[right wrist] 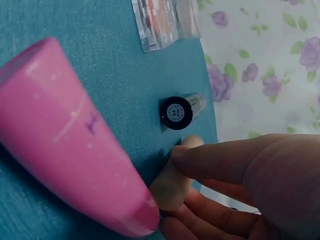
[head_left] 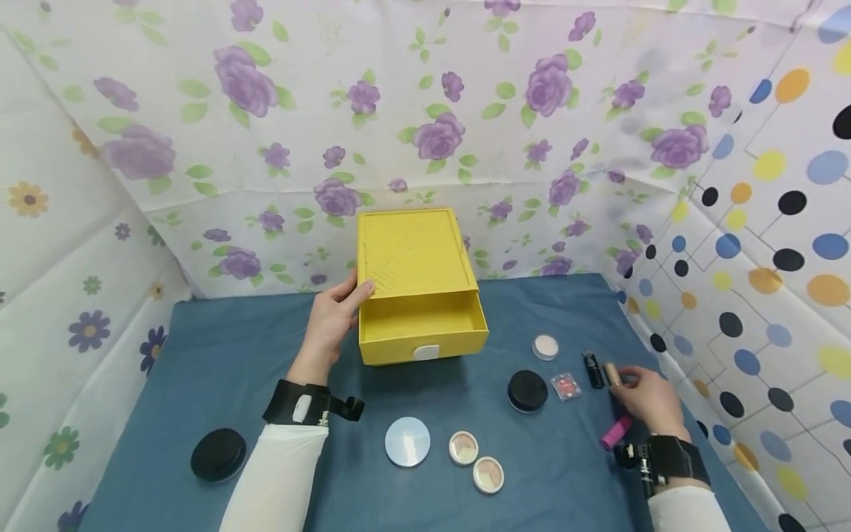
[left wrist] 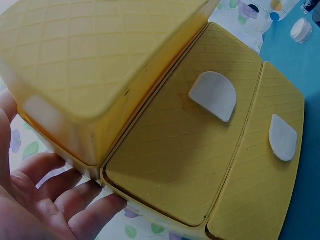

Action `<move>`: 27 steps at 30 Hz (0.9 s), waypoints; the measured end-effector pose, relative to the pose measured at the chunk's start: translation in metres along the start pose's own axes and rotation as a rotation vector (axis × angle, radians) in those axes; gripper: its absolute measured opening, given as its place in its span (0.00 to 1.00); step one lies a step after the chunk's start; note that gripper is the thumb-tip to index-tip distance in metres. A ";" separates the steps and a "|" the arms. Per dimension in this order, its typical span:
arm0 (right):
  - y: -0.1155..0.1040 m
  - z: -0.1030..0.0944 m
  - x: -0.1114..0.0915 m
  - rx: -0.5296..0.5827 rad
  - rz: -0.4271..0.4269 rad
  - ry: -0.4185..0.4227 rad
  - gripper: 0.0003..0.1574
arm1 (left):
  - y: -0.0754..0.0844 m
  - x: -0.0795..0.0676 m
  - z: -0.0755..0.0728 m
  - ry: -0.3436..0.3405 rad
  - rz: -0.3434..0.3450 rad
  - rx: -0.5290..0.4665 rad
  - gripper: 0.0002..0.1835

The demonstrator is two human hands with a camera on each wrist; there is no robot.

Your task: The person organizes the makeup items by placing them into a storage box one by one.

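Observation:
A yellow drawer box (head_left: 414,251) stands at the back of the cloth, its top drawer (head_left: 394,350) pulled out. My left hand (head_left: 327,321) grips the box's left side, thumb on the top edge and fingers along the wall. Two lower drawers with white handles (left wrist: 214,96) are closed in the left wrist view. At the far right, my right hand (head_left: 648,399) pinches a small beige tube (right wrist: 170,186) between thumb and fingers, low over the cloth. Close by lie a pink tube (right wrist: 75,140) and a black-capped clear tube (right wrist: 176,113).
Between the hands lie a black round jar (head_left: 527,391), a small white-rimmed pot (head_left: 545,346), a clear square blush case (head_left: 566,386), a pale disc (head_left: 408,442) and two three-shade palettes (head_left: 463,448). Another black jar (head_left: 219,455) sits front left. Patterned curtains (head_left: 439,133) enclose the table.

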State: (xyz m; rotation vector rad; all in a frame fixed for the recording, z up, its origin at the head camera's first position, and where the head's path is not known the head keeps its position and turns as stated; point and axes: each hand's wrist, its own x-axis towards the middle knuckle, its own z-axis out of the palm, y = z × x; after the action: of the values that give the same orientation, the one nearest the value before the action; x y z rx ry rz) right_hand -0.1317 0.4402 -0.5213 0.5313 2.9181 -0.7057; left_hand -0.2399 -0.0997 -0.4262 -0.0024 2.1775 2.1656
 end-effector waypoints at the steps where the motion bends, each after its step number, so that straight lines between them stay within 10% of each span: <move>1: 0.000 0.000 0.000 0.001 0.005 0.003 0.33 | 0.000 0.000 0.000 0.000 -0.002 0.000 0.40; 13: 0.004 0.004 0.001 -0.014 0.008 0.035 0.31 | 0.000 0.000 0.000 -0.005 0.002 0.006 0.40; 27: 0.010 -0.005 0.008 0.129 0.060 -0.115 0.47 | 0.000 -0.001 0.000 0.012 0.007 0.051 0.41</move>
State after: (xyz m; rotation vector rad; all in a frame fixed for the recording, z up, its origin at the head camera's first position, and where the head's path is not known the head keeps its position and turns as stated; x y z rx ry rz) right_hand -0.1353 0.4530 -0.5227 0.5682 2.7521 -0.8904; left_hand -0.2386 -0.1001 -0.4261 -0.0055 2.2423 2.1184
